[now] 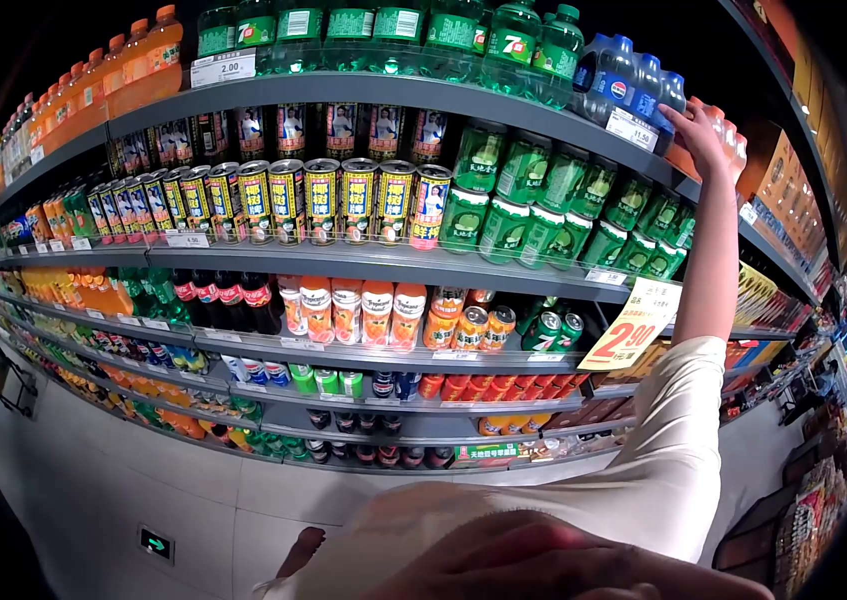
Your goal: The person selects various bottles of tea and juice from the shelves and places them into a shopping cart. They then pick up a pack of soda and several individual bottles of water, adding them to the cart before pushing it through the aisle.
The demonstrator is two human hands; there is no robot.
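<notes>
My right hand [701, 138] reaches up to the upper shelf at the right, fingers apart. Its fingertips are right at the end of a shrink-wrapped pack of blue Pepsi bottles [618, 88]. Orange bottles with pale caps [731, 138] stand just behind and beside the hand, partly hidden by it. Low in the view, my left hand [307, 544] hangs down over the floor, small and dark, away from the shelves; its fingers are hard to make out.
Green 7UP bottles [513, 45] and orange drink bottles [148, 55] line the upper shelf. Below stand yellow-and-black cans [323, 203] and green cans [518, 230]. A yellow price sign [633, 325] hangs under my right arm. A green arrow sign [155, 543] is on the tiled floor.
</notes>
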